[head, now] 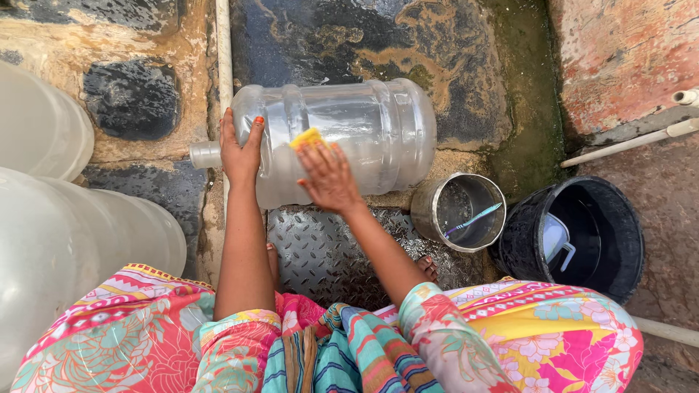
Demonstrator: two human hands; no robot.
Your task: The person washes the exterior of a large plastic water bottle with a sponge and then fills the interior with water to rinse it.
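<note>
A large clear plastic water jar [378, 124] lies on its side on the wet stone ground, its neck pointing left. My left hand [240, 149] grips its shoulder near the neck and steadies it. My right hand [329, 177] presses a yellow sponge [307, 137] against the jar's side. My bare feet rest on a metal tread plate [320, 255] just below the jar.
A steel pot [460, 211] with a toothbrush inside stands right of the plate. A black bucket [579, 236] holding a white mug is beside it. Two more clear jars [65, 218] lie at the left. White pipes [633, 142] run at the right and top.
</note>
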